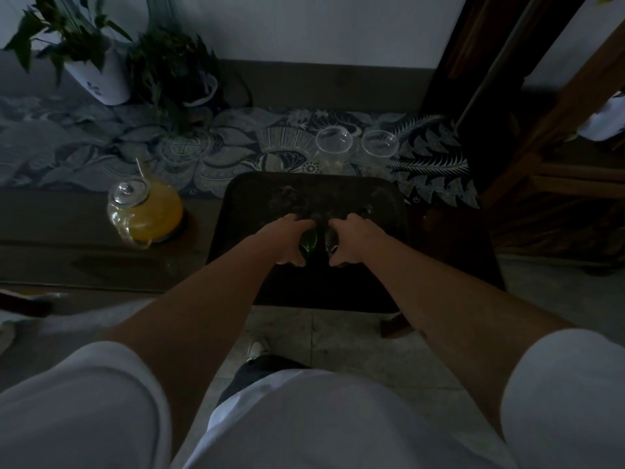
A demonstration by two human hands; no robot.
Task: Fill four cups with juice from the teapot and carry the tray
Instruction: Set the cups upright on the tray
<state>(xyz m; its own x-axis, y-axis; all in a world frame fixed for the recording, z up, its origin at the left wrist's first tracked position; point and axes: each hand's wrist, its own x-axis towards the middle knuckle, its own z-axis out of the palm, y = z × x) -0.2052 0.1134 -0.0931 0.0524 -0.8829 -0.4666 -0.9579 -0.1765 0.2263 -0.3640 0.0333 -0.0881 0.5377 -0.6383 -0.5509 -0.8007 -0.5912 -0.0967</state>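
Your left hand and right hand each grip a dark cup over the dark rectangular tray — the round glass teapot of orange juice stands full on the counter, two clear plastic cups apparently unfilled.

Juice-filled glass teapot left of dark tray.

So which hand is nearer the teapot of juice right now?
Left. The left hand grips a dark cup over the tray, to the right of the teapot. The right hand holds another cup beside it, farther from the teapot.
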